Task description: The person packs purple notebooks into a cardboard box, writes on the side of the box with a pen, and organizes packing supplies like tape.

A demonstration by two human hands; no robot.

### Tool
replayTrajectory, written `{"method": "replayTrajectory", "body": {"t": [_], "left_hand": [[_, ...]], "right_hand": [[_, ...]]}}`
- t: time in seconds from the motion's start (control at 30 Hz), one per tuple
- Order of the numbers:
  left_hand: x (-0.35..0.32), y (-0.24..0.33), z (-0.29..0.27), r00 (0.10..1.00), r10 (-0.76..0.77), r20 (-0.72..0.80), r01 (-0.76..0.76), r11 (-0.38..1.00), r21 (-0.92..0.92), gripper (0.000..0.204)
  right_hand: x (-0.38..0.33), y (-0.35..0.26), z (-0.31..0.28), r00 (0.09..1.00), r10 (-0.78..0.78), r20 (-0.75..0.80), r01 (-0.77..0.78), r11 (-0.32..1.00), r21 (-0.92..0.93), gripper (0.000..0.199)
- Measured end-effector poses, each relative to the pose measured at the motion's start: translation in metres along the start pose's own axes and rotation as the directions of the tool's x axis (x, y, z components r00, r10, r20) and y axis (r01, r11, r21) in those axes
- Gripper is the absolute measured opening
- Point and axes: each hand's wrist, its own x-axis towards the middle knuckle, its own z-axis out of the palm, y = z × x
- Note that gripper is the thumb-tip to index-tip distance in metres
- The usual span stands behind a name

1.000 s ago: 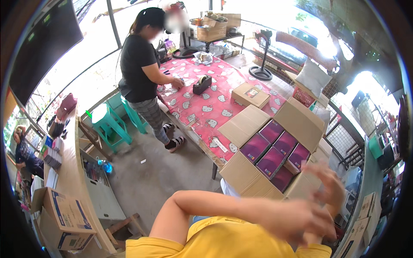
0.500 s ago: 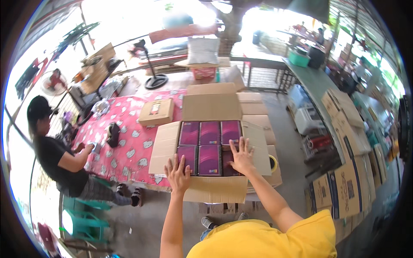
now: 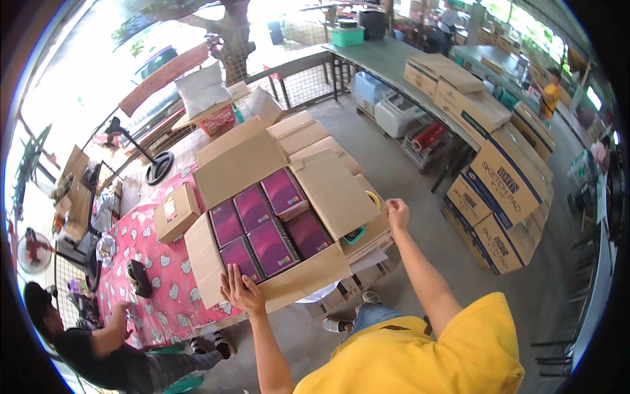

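An open cardboard box (image 3: 308, 279) stands before me with its flaps folded outward. Inside are several purple-covered pads (image 3: 269, 246) with dark ridged edges, set in two rows; brown card shows between two of them. My left hand (image 3: 243, 291) lies at the box's near left corner, fingers extended over its edge and touching the nearest pad. Off to the right, my right hand (image 3: 397, 215) is raised beyond the right flap, its fingers curled together; whether they hold anything is hidden. Closest to it is a yellow-rimmed tape roll (image 3: 374, 199), partly behind the flap.
A pink patterned cloth (image 3: 161, 289) covers the table on the left, with a small closed carton (image 3: 177, 212) on it. A person in black (image 3: 108, 354) works at its left edge. Stacked cartons (image 3: 505, 177) and a long green table (image 3: 394, 62) stand to the right.
My view has turned to the right. My right hand has left the pads and moved right, past the flap, its fingers curling. My left hand stays at the box's near left corner.
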Motion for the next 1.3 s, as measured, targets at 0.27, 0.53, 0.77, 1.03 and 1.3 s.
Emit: {"method": "replayTrajectory", "body": {"t": [0.27, 0.53, 0.77, 1.03, 1.3], "left_hand": [[-0.009, -0.009, -0.012, 0.998, 0.030, 0.058, -0.037, 0.991, 0.130, 0.041], [-0.048, 0.024, -0.020, 0.972, -0.166, 0.165, 0.131, 0.970, 0.204, 0.052], [-0.265, 0.063, -0.058, 0.545, -0.717, 0.435, 0.352, 0.666, 0.658, 0.079], [-0.331, 0.145, -0.075, -0.030, -0.727, 0.686, 0.788, 0.405, 0.463, 0.069], [-0.316, 0.171, -0.103, -0.070, -0.802, 0.593, 0.905, 0.199, 0.376, 0.061]], "right_hand": [[-0.039, 0.096, 0.061, 0.807, 0.000, 0.591, 0.290, 0.871, -0.396, 0.016], [-0.010, 0.063, 0.084, 0.717, -0.269, 0.644, 0.668, 0.528, -0.524, 0.021], [0.041, 0.063, 0.103, 0.486, -0.336, 0.807, 0.834, 0.454, -0.313, 0.038], [0.078, 0.054, 0.179, 0.227, 0.049, 0.973, 0.974, -0.015, -0.227, 0.061], [0.096, 0.062, 0.225, 0.226, 0.250, 0.942, 0.968, 0.054, -0.247, 0.058]]}}
